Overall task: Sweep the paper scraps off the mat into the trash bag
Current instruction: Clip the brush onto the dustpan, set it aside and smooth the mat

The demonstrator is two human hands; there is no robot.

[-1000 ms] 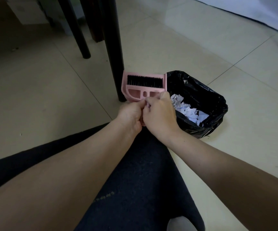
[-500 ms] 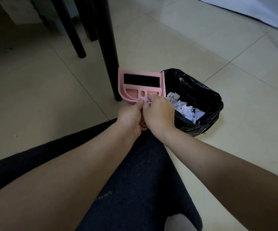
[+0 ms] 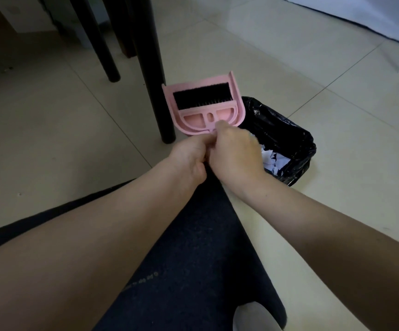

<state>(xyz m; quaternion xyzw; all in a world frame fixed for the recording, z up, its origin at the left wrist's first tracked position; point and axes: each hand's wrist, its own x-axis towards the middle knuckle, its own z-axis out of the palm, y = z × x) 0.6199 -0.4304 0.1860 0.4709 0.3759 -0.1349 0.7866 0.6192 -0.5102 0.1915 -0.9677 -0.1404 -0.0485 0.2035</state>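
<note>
Both hands, left hand point(image 3: 188, 158) and right hand point(image 3: 235, 151), grip the handle of the pink dustpan point(image 3: 203, 107) with brush beside the bag point(image 3: 289, 139), where the scraps point(image 3: 276, 161) lie, so tip it slowly over the rim.

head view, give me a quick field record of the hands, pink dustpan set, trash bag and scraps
left hand: grips the dustpan handle
right hand: pinches the handle beside it
pink dustpan: held up, black brush nested inside
trash bag: black, open, on the tile floor
paper scraps: white, inside the bag
table leg: black, left of the dustpan
</note>
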